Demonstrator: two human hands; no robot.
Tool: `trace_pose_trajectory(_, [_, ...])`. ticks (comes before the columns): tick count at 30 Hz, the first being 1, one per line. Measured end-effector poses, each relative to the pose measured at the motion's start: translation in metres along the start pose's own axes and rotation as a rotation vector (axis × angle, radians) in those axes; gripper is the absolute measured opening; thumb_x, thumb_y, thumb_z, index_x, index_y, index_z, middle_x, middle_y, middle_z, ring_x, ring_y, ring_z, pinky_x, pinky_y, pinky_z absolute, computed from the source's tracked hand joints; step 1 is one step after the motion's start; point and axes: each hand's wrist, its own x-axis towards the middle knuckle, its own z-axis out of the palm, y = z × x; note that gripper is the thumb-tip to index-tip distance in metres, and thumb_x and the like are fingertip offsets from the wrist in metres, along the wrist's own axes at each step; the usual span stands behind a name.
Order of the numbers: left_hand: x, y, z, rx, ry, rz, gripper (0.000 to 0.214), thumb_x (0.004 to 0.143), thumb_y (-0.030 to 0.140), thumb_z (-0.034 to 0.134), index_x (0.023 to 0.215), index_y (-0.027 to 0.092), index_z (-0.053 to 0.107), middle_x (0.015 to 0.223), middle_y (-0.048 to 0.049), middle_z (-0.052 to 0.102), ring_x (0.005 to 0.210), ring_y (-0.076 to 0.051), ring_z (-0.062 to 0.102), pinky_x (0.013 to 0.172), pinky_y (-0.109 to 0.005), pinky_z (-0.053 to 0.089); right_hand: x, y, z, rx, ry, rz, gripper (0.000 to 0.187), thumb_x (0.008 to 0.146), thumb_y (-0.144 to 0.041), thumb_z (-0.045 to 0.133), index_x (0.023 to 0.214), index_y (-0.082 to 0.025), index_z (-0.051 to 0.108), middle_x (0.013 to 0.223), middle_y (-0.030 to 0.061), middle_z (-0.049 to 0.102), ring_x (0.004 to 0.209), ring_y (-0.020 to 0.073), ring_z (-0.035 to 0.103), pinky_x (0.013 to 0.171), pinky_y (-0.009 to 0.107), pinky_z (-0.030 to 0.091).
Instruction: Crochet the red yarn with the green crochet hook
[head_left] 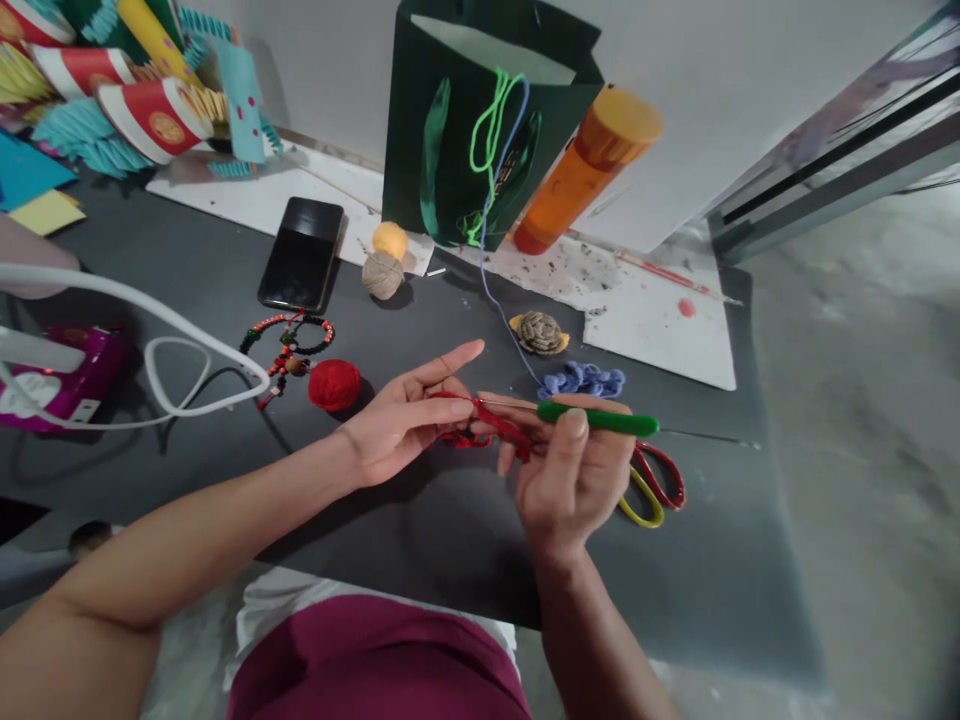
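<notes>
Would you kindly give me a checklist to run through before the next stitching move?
1. Green-handled crochet tool gripped: ok, held in the right hand.
2. Red yarn piece supported: ok, the left hand pinches one end.
3. Tool tip caught in a loop: cannot tell, too small at the left fingertips.
4. Red yarn ball on the table: ok, beside the left wrist.
5. Strand from ball to hands free of snags: cannot tell, its path isn't clear.
6. Scissors fully visible: not ok, the handles show beside the right hand, but the blades are hidden.
</notes>
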Motion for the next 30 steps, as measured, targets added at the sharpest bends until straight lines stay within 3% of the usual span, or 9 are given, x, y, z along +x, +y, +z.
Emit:
trace_pose_trajectory(5, [0.0, 0.001, 0.001, 0.043, -0.041, 0.022, 0.047, 0.07, 0.014, 0.089, 0.115, 0.028, 0.081, 0.076, 0.005, 0.069, 0.07, -0.008, 0.062, 0.075, -0.025, 0.049, 0.007, 0.0, 0.003, 0.156, -0.092, 0.137, 0.01, 0.105, -0.032, 0.053, 0.099, -0.028, 0.059, 0.067, -0.001, 0.078, 0.037, 0.0151, 0.064, 0.025, 0.021, 0.022])
trace_pose_trajectory(9, [-0.001, 0.0, 0.002, 0.108, -0.065, 0.046, 0.048, 0.072, 0.016, 0.089, 0.117, 0.031, 0.081, 0.085, 0.0023, 0.076, 0.073, -0.01, 0.066, 0.073, -0.026, 0.049, 0.005, -0.003, 0.01, 0.211, -0.104, 0.206, 0.011, 0.098, -0.035, 0.066, 0.095, -0.025, 0.064, 0.073, -0.0016, 0.08, 0.039, 0.0107, 0.064, 0.026, 0.017, 0.024])
trace_pose_trajectory(13, [-0.001, -0.002, 0.002, 0.104, -0.047, 0.094, 0.044, 0.073, 0.019, 0.09, 0.115, 0.028, 0.081, 0.084, 0.0017, 0.077, 0.077, -0.012, 0.07, 0.078, -0.027, 0.053, 0.0, -0.004, 0.01, 0.179, -0.063, 0.168, 0.006, 0.097, -0.03, 0.069, 0.095, -0.025, 0.069, 0.079, -0.0016, 0.083, 0.038, 0.0082, 0.063, 0.025, 0.015, 0.024])
trace_pose_trajectory(16, [-0.001, -0.003, 0.003, 0.102, 0.014, 0.116, 0.047, 0.071, 0.017, 0.09, 0.116, 0.027, 0.081, 0.086, 0.0013, 0.079, 0.077, -0.011, 0.07, 0.078, -0.027, 0.055, -0.003, -0.001, 0.005, -0.002, -0.12, -0.019, 0.011, 0.098, -0.02, 0.065, 0.104, -0.026, 0.073, 0.094, 0.0021, 0.085, 0.047, 0.0109, 0.07, 0.033, 0.019, 0.045])
trace_pose_trajectory(18, [-0.001, -0.004, 0.003, 0.074, 0.058, 0.119, 0.05, 0.07, 0.014, 0.091, 0.116, 0.026, 0.08, 0.079, 0.0041, 0.076, 0.073, -0.009, 0.069, 0.077, -0.025, 0.055, -0.003, 0.002, 0.002, -0.173, -0.187, -0.255, 0.022, 0.094, -0.013, 0.069, 0.11, -0.027, 0.075, 0.109, 0.0053, 0.085, 0.069, 0.0174, 0.08, 0.053, 0.029, 0.063])
trace_pose_trajectory(21, [-0.001, -0.003, 0.004, 0.009, 0.073, 0.078, 0.051, 0.068, 0.012, 0.092, 0.116, 0.025, 0.08, 0.069, 0.0074, 0.071, 0.068, -0.007, 0.067, 0.077, -0.022, 0.055, -0.004, 0.004, 0.001, -0.305, -0.205, -0.444, 0.033, 0.087, -0.008, 0.075, 0.112, -0.03, 0.076, 0.114, 0.0052, 0.084, 0.093, 0.0233, 0.082, 0.073, 0.039, 0.069])
trace_pose_trajectory(23, [-0.001, -0.002, 0.003, -0.01, 0.061, 0.036, 0.053, 0.067, 0.012, 0.093, 0.117, 0.025, 0.08, 0.069, 0.0073, 0.071, 0.068, -0.007, 0.067, 0.078, -0.022, 0.055, -0.004, 0.004, 0.002, -0.243, -0.149, -0.356, 0.027, 0.089, -0.01, 0.074, 0.108, -0.029, 0.077, 0.106, 0.0038, 0.085, 0.09, 0.0222, 0.082, 0.07, 0.037, 0.067])
trace_pose_trajectory(27, [-0.001, -0.001, 0.0, -0.025, 0.059, -0.02, 0.058, 0.065, 0.013, 0.094, 0.119, 0.027, 0.078, 0.071, 0.0079, 0.072, 0.069, -0.007, 0.068, 0.08, -0.024, 0.054, -0.007, 0.001, 0.003, -0.131, -0.03, -0.049, 0.008, 0.095, -0.021, 0.07, 0.099, -0.025, 0.076, 0.085, 0.0018, 0.082, 0.054, 0.0139, 0.069, 0.047, 0.028, 0.053])
trace_pose_trajectory(30, [0.0, -0.001, -0.003, -0.011, 0.055, -0.023, 0.057, 0.067, 0.014, 0.093, 0.121, 0.028, 0.078, 0.072, 0.0077, 0.07, 0.072, -0.008, 0.066, 0.081, -0.025, 0.052, -0.007, 0.0, 0.003, -0.093, 0.016, 0.008, 0.006, 0.098, -0.025, 0.065, 0.1, -0.026, 0.07, 0.083, 0.0012, 0.081, 0.043, 0.0122, 0.062, 0.04, 0.027, 0.047])
